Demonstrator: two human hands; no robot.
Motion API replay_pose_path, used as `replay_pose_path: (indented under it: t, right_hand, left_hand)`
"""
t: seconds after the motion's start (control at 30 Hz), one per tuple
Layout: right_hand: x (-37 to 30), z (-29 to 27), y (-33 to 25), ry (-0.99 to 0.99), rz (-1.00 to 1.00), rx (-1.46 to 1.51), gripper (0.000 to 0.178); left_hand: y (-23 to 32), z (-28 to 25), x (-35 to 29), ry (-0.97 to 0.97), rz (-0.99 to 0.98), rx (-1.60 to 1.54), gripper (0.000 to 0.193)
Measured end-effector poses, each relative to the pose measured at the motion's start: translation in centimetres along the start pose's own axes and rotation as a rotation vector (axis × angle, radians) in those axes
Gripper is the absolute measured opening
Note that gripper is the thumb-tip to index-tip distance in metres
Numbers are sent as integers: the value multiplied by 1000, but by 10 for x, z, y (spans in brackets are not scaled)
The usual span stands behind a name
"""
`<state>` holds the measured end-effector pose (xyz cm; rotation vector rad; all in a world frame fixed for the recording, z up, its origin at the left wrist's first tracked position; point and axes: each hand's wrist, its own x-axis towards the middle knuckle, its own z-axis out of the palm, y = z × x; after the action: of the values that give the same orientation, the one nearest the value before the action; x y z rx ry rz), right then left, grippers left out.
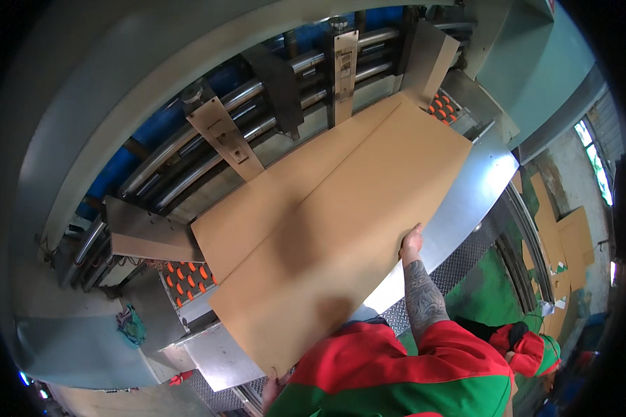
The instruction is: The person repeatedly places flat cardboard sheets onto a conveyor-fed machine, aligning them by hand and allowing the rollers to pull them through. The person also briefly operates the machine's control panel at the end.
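Observation:
A large brown cardboard sheet (368,181), creased along its length, lies tilted across the feed bed of a machine. Its far edge meets the upright metal stops. My right hand (412,244), at the end of a tattooed forearm, grips the near edge right of the middle, thumb along the edge and the other fingers mostly hidden beneath. At the sheet's near left corner my left hand (274,388) shows only in part; its fingertips hold the edge there, and my red and green sleeve covers the rest nearby.
Metal stops (224,137) and steel rods (209,163) line the machine's back. Orange rollers (186,281) flank the sheet. A shiny metal table (476,184) runs along the near right. Another person (532,347) in red and green is at lower right, near cardboard pieces (567,243).

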<state>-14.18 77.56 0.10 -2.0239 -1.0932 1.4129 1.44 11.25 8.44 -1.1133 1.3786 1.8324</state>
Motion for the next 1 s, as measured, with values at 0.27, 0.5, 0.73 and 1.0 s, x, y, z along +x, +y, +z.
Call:
replay_pose_path:
  t: [0.27, 0.5, 0.73, 1.0]
  right_hand:
    - [45, 59, -41, -478, 49, 59, 73]
    - [1, 143, -76, -754, -3, -52, 55]
    - [38, 124, -67, -789, -133, -437, 52]
    - [53, 146, -40, -607, 48, 64, 53]
  left_hand:
    - [77, 51, 96, 104, 184, -164, 48]
    - [227, 67, 232, 29, 303, -168, 53]
    - [211, 66, 246, 67, 277, -386, 57]
    - [196, 125, 250, -85, 315, -528, 83]
